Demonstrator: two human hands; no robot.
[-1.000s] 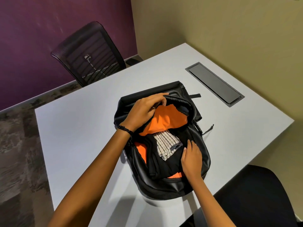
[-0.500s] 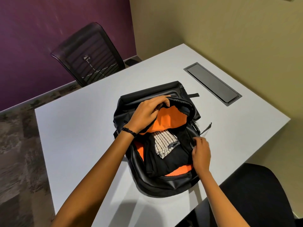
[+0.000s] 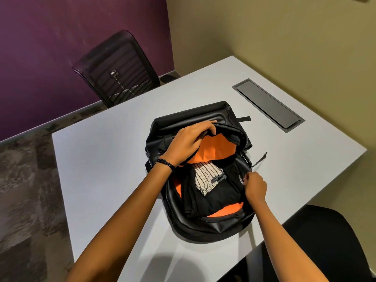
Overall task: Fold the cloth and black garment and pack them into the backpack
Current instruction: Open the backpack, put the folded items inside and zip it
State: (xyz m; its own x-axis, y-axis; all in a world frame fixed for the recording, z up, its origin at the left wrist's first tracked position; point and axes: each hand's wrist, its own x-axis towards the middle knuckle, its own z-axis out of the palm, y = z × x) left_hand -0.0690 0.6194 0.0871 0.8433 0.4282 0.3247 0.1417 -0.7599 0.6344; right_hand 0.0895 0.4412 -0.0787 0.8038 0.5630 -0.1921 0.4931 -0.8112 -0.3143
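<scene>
Head view: the black backpack [image 3: 203, 224] is lying flat at the middle of the pale grey table [image 3: 101, 159], its main compartment gaping open and its orange lining [image 3: 217, 149] showing.

The left hand [image 3: 187, 145], a dark braided bracelet [image 3: 165, 163] on its wrist, is reaching in from 7 o'clock. It is gripping the raised edge of the opening at the bag's 12 o'clock, with its fingers curled over the rim.

The right hand [image 3: 255, 186] is coming in from 5 o'clock and sitting at the bag's 3 o'clock edge. Its fingers are bent tight and pinching at the rim there; whether a zip pull is between the fingertips is too small to tell.

Inside the compartment the black garment [image 3: 215, 198] is lying folded, filling most of the opening. The striped cloth [image 3: 207, 178] is resting on top of it, towards 12 o'clock, partly tucked under the orange flap.

At 11 o'clock a black mesh chair [image 3: 116, 70] is standing beyond the table edge. At 2 o'clock a dark cable hatch [image 3: 268, 104] is lying flush in the tabletop. At 5 o'clock a black seat [image 3: 325, 241] is showing below the table's near edge.
</scene>
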